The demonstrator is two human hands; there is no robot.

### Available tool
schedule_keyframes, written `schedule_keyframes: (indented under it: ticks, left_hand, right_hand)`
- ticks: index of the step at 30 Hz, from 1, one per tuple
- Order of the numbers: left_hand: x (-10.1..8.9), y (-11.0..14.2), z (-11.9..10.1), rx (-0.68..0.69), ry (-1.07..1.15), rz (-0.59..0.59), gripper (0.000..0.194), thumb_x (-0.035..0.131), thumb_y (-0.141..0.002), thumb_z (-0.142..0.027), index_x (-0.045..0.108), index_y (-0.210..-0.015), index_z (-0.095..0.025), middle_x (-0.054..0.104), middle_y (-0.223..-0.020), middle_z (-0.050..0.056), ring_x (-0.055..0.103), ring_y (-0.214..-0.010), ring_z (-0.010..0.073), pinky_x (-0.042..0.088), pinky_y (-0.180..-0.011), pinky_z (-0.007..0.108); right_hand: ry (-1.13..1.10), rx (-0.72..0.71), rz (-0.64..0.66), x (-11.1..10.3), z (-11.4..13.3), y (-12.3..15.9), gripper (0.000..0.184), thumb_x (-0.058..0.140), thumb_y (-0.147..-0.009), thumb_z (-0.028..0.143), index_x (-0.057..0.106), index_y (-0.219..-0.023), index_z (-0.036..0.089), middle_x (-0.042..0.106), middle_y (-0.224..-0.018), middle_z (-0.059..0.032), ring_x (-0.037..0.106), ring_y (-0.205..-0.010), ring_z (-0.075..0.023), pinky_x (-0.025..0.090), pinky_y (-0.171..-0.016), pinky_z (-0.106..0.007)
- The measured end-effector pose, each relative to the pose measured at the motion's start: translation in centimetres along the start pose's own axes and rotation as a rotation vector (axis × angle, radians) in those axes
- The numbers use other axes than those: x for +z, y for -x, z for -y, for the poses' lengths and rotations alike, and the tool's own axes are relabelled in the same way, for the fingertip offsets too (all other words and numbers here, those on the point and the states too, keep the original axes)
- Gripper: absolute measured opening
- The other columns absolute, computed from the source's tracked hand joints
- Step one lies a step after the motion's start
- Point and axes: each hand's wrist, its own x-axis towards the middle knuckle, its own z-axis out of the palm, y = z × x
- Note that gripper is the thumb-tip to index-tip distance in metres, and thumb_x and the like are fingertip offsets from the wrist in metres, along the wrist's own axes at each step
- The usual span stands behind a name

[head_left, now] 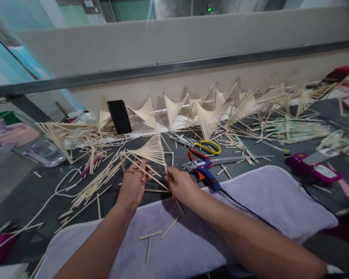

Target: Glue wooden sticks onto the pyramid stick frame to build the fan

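- Grips a twisted, pale wooden-stick frame (pixel 151 150) between curled left hand (pixel 136 179) and pinching right hand (pixel 178 182).
- Has a blue plastic glue gun (pixel 206 169) just right of right hand.
- Keeps lavender cloth (pixel 186 242) beneath both forearms.

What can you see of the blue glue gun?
The glue gun has a blue, plastic-looking body, orange trigger, crumpled silvery wrap at the nozzle and black cord. A pale translucent stick projects from its rear. It lies unheld beside the right hand, nozzle pointing left, its handle end at the lavender cloth. Power state: can't tell.
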Motion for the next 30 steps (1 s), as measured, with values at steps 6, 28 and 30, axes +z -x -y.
schedule_keyframes:
  ticks: [6,28,30]
  left_hand:
    - [-0.3,-0.7,0.2,-0.021,0.021,0.061,0.016,0.066,-0.072,-0.024,0.06,-0.082,-0.013,0.061,-0.07,0.001,0.058,-0.056,0.0075,0.044,-0.046,0.014]
    - [-0.1,-1.1,0.1,-0.004,0.14,0.089,0.01,0.067,-0.072,-0.017,0.061,-0.08,-0.014,0.063,-0.073,0.001,0.062,-0.065,0.0102,0.053,-0.062,0.02]
    - [-0.2,-1.1,0.2,-0.001,0.14,0.092,0.01,0.067,-0.072,-0.017,0.061,-0.079,-0.014,0.063,-0.073,0.001,0.061,-0.065,0.0099,0.054,-0.063,0.021]
  right_hand:
    - [-0.089,-0.015,-0.03,0.6,-0.5,-0.5,0.015,0.04,-0.083,0.019,0.055,-0.081,0.02,0.053,-0.057,0.0023,0.049,-0.052,-0.0113,0.033,-0.051,-0.019]
    - [-0.209,0.065,0.026,0.9,0.1,-0.3,0.03,0.032,-0.09,0.032,0.047,-0.067,0.021,0.046,-0.041,0.0061,0.046,-0.041,-0.009,0.033,-0.048,-0.018]
    - [-0.196,0.069,0.019,0.9,0.2,-0.3,0.03,0.033,-0.09,0.032,0.047,-0.066,0.021,0.046,-0.041,0.006,0.047,-0.042,-0.0089,0.033,-0.048,-0.018]
